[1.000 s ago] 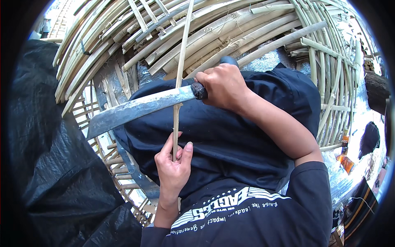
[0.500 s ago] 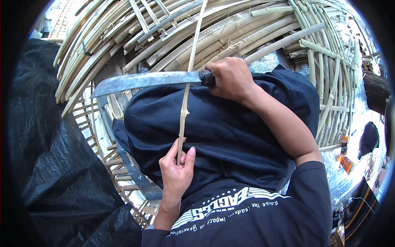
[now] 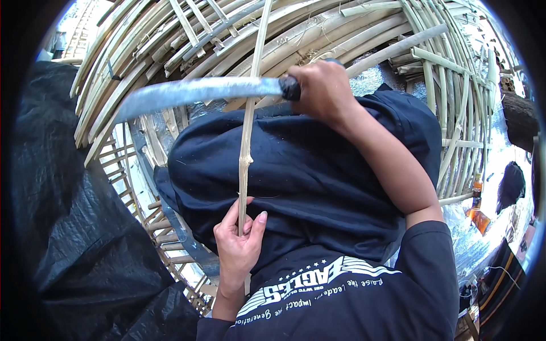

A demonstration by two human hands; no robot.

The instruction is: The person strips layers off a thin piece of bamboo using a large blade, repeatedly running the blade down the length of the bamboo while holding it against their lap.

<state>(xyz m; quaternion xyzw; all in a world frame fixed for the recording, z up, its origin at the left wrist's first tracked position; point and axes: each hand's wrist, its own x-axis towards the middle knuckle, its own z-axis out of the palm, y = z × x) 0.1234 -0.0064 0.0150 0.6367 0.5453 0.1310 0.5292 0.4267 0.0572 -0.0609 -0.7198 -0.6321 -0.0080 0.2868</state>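
Note:
My left hand (image 3: 238,247) is closed round the lower end of a long, thin bamboo strip (image 3: 246,136). The strip runs away from me over my lap, with a knobbly node partway along it. In my right hand (image 3: 323,91) is the dark handle of a machete (image 3: 193,95), its fingers wrapped tight. The broad grey blade points left and lies across the strip beyond my knees, slightly smeared by motion. Whether the edge touches the strip, I cannot tell.
Split bamboo strips (image 3: 364,31) lie piled beyond my knees. A bamboo lattice (image 3: 449,113) stands to the right, near a bottle of amber liquid (image 3: 476,196). Black plastic sheeting (image 3: 85,227) spreads on the left, beside a slatted bamboo floor (image 3: 170,244).
My right hand has pushed the machete farther away from me along the strip. My left hand and the strip have shifted slightly left and toward me.

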